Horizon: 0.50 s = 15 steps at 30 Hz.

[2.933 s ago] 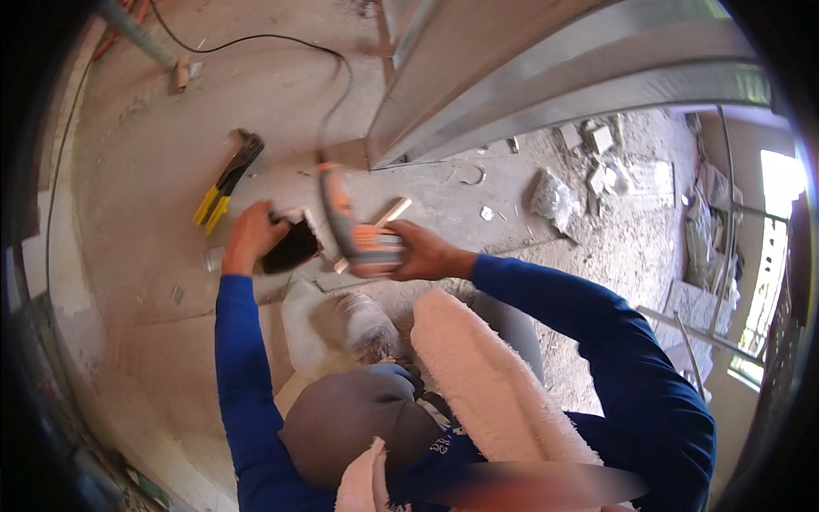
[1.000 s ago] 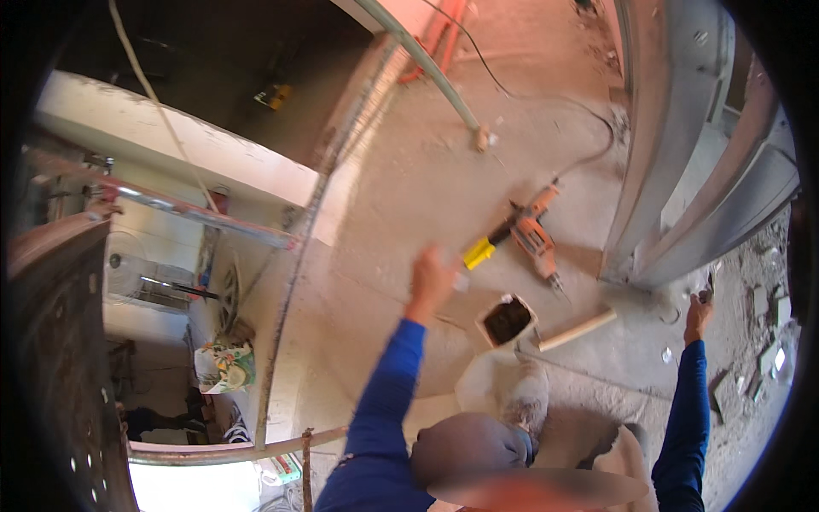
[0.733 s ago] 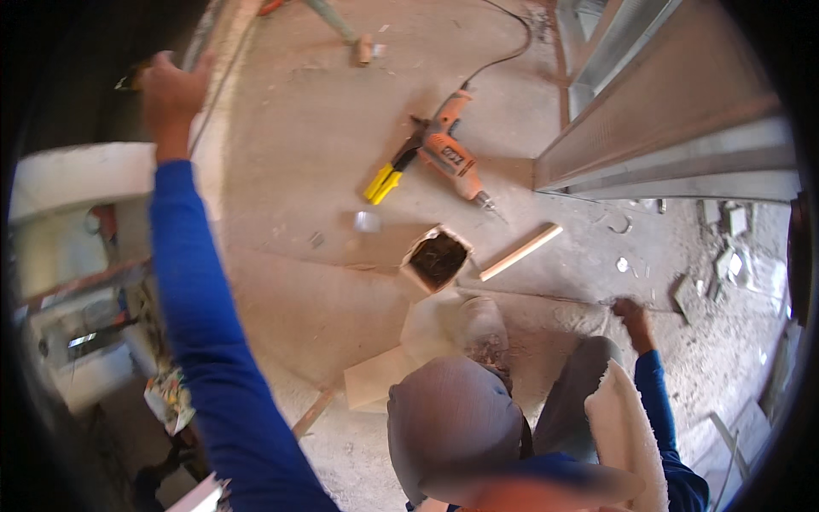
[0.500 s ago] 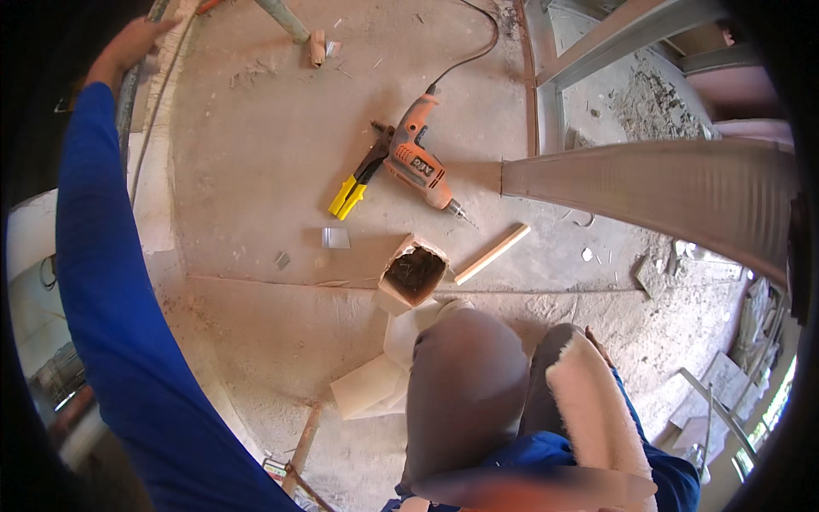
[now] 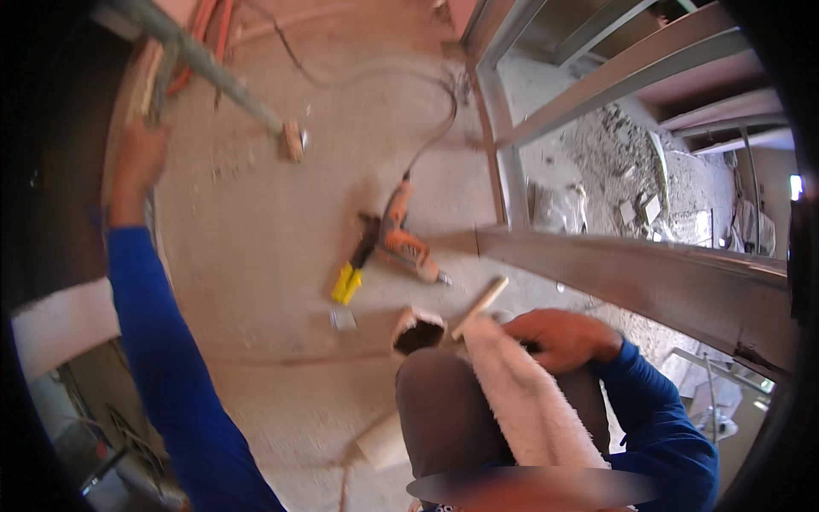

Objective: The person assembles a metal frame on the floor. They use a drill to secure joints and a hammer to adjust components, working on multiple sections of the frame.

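The left hand [image 5: 141, 160] hovers by the floor's [image 5: 256, 222] left edge, fingers too blurred to tell wide from narrow, the right [image 5: 567, 339] curls beside the pale towel [image 5: 531, 401], its grip impossible to tell, and the orange drill [image 5: 407, 246] lies just beside yellow-handled pliers [image 5: 347, 282], near the floor's right edge.

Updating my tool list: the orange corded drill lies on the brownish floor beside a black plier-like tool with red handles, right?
Wrong handle colour: the black plier-like tool has yellow handles, as the head view shows. The orange corded drill lies on the brownish floor beside it.
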Available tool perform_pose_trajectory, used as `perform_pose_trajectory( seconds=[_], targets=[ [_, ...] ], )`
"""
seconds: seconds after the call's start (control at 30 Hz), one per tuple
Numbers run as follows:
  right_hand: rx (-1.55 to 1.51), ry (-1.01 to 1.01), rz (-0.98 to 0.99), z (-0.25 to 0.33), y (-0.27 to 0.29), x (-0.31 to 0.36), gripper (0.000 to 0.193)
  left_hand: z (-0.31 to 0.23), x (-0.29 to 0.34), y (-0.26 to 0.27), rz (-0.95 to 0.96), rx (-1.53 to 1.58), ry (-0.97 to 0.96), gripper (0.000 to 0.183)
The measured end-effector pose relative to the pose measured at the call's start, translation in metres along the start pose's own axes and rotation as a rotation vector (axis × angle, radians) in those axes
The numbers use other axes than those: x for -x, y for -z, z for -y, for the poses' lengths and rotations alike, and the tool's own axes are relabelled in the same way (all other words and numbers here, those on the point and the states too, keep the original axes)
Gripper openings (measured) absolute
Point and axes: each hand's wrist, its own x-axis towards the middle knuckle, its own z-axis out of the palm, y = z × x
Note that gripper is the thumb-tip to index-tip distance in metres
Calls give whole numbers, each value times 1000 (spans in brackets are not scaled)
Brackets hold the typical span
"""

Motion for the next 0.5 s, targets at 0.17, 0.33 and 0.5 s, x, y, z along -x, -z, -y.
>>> perform_pose_trajectory(
  seconds=[0.17,0.33,0.5],
  targets=[
    [-162,279,-215,45,11,-111,45,-21,25,-4,-185,-59,-54,56],
    [-543,8,-633,45,46,-212,36,-37,41,-1,-171,-22,47,45],
    [-637,100,-1541,118,185,-256,30,-49,41,7,-110,-68,106,37]
  ],
)
